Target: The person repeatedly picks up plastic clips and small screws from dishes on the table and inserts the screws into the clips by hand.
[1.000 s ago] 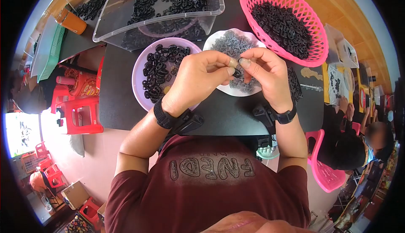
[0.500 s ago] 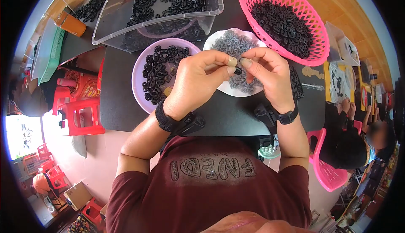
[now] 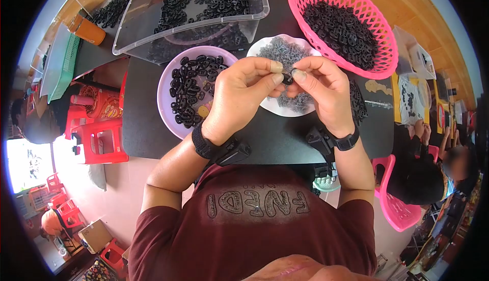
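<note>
Just over the white scalloped plate (image 3: 275,109), my two hands meet fingertip to fingertip. Between them is a small black oval plastic piece (image 3: 287,79), mostly covered by the fingers. My left hand (image 3: 237,95) pinches it from the left with thumb and forefinger. Thumb and fingers of my right hand (image 3: 328,95) close on its other side. Small translucent grey pieces (image 3: 285,51) are heaped on the plate. Left of it, partly behind my left hand, a lilac basin (image 3: 165,109) holds black oval pieces with holes (image 3: 186,85).
Behind the basin stands a clear plastic bin (image 3: 191,28) with many black pieces. A pink lattice basket (image 3: 389,52) of black parts is at the back right. More black parts (image 3: 358,103) lie right of my right hand. Other people sit along the right; red stools (image 3: 104,141) stand left.
My fingertips have drawn closer together around the black piece, which is now gripped from both sides. The lilac basin appears slightly further left.
</note>
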A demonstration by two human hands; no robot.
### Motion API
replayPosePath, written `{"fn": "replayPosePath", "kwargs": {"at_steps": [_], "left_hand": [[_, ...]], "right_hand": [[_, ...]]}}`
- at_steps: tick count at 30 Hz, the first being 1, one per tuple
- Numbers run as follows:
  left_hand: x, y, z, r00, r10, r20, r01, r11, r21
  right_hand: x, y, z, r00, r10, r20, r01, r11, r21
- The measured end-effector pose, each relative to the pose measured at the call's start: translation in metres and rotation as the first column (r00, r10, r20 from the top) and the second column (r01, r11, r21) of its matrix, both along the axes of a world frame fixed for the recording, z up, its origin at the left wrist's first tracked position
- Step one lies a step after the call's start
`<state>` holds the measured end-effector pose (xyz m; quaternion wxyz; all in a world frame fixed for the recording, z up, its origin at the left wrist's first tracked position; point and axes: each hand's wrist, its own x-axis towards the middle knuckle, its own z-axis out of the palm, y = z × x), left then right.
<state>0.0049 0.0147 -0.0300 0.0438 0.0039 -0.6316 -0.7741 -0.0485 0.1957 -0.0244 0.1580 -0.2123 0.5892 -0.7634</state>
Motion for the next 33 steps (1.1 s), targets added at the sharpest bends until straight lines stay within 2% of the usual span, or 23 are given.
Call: {"fn": "replayPosePath", "kwargs": {"at_steps": [9,11,14,29,33], "left_hand": [[0.0,-0.007,0.012,0.98,-0.179,0.081,0.174,0.982,0.069],[-0.001,-0.013,0.016,0.943,-0.288,0.167,0.253,0.946,0.201],[-0.002,-0.016,0.014,0.923,-0.332,0.194,0.275,0.923,0.27],[-0.006,-0.022,0.013,0.893,-0.371,0.255,0.254,0.882,0.397],[-0.006,-0.02,0.012,0.903,-0.354,0.245,0.248,0.893,0.376]], "right_hand": [[0.0,-0.003,-0.001,0.999,-0.046,0.0,0.046,0.999,-0.006],[-0.001,-0.002,-0.003,0.998,-0.06,-0.008,0.06,0.998,-0.024],[-0.001,-0.002,-0.004,0.998,-0.058,-0.003,0.057,0.998,-0.021],[-0.002,-0.001,-0.005,0.999,-0.054,0.001,0.054,0.998,-0.038],[-0.002,0.0,-0.005,0.999,-0.044,0.014,0.045,0.998,-0.047]]}}
